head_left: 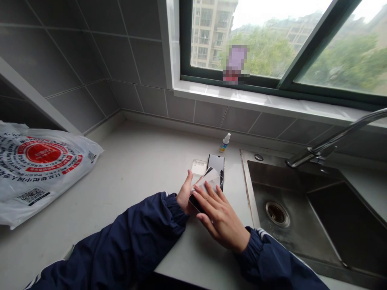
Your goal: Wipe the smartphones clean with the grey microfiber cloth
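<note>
My left hand (184,195) is wrapped round the edge of a smartphone (196,204), thumb up along its side, holding it tilted above the counter. Flat on the phone's screen lies a thin whitish wipe (213,176). My right hand (222,219) presses on the wipe with its fingers stretched out. Just behind, a second smartphone (215,161) rests on the counter with its dark screen up, partly covered by the held phone. Left of it is a clear phone case (198,166). A small white-capped spray bottle (224,143) stands upright near the wall.
A steel sink (294,249) with a chrome faucet (311,155) is set into the white counter (145,161) on my right. At the far left lies a white plastic bag (57,161) with red and black print. A window sill (242,96) runs along the back.
</note>
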{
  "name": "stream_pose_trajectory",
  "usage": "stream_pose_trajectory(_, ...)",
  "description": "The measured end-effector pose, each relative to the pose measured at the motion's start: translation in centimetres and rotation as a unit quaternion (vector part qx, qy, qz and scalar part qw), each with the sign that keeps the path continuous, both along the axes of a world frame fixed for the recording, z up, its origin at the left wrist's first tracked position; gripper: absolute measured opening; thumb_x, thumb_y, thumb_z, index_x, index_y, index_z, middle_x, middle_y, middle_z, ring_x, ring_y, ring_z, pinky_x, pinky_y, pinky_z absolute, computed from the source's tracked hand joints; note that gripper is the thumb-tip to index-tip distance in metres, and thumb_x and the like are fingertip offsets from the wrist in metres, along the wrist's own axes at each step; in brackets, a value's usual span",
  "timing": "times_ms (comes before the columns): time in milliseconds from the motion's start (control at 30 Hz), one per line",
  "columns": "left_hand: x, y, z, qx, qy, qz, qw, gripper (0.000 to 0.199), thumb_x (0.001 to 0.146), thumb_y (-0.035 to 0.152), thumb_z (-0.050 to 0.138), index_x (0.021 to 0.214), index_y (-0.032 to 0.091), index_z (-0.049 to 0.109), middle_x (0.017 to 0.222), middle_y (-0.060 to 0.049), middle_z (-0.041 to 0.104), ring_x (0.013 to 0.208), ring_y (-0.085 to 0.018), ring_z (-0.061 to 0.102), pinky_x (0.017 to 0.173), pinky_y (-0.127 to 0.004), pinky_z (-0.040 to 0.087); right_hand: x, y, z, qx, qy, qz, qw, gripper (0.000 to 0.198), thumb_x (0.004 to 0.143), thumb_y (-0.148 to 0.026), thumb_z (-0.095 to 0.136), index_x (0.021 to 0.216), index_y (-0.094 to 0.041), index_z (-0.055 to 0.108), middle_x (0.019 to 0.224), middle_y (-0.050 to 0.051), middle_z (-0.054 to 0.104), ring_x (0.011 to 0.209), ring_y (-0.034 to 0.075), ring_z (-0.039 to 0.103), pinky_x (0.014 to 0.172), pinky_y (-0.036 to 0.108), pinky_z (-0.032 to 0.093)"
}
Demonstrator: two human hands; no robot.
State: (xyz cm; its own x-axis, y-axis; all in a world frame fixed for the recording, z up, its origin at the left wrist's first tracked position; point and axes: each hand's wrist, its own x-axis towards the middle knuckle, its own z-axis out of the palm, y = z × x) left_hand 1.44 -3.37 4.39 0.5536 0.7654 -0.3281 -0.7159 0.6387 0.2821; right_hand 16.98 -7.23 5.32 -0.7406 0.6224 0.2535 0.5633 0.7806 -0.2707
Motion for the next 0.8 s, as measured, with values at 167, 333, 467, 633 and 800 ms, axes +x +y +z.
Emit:
stream_pose_trajectory(167,0.2,-0.4,0.3,-0.031,0.003,-0.008,0.999,0.087,0.087,0.075,0.029,0.120,0.003,0.063,0.100,-0.017,0.075,0.102,-0.026,0.069,0.106,-0.033,0.039,0.0,0.0,-0.2,-0.006,-0.004,0.015,1.000,0.060,0.102,-0.039,0.040,0.155,-0.016,0.023,0.161,0.005,0.022,0.150,0.033,0.006,0.120,0.059,0.016)
stream_pose_trajectory(333,0.1,-0.4,-0.3,-0.009,-0.035,-0.020,0.999,0.089,0.086,0.076,0.028,0.122,0.002,0.061,0.105,-0.019,0.073,0.105,-0.027,0.068,0.105,-0.035,0.040,0.1,-0.1,-0.1,-0.001,-0.006,-0.007,1.000,0.057,0.102,-0.038,0.039,0.155,-0.019,0.025,0.161,0.003,0.022,0.150,0.034,0.002,0.120,0.061,0.013)
stream_pose_trajectory(467,0.1,-0.4,-0.6,-0.020,-0.003,-0.021,1.000,0.088,0.085,0.076,0.033,0.127,0.003,0.058,0.097,-0.016,0.075,0.102,-0.027,0.069,0.103,-0.034,0.042,0.2,-0.3,0.0,-0.007,-0.014,0.026,1.000,0.061,0.102,-0.041,0.039,0.155,-0.018,0.022,0.161,0.002,0.020,0.150,0.034,0.002,0.120,0.060,0.011)
stream_pose_trajectory(633,-0.1,-0.3,-0.7,0.032,-0.031,-0.038,0.998,0.093,0.086,0.077,0.024,0.142,0.005,0.043,0.110,-0.019,0.070,0.093,-0.027,0.070,0.092,-0.039,0.050,0.8,0.7,-0.4,0.001,-0.005,-0.029,1.000,0.057,0.103,-0.038,0.038,0.155,-0.022,0.023,0.160,0.001,0.022,0.150,0.033,0.002,0.119,0.061,0.013)
stream_pose_trajectory(800,-1.1,0.2,-1.2,0.103,-0.011,-0.164,0.981,0.090,0.079,0.084,0.018,0.152,0.031,0.022,0.096,-0.013,0.070,0.068,-0.031,0.071,0.053,-0.045,0.056,2.3,2.6,-1.3,0.004,0.034,-0.105,0.994,0.054,0.104,-0.036,0.036,0.155,-0.025,0.024,0.159,0.004,0.027,0.150,0.029,0.008,0.118,0.059,0.021)
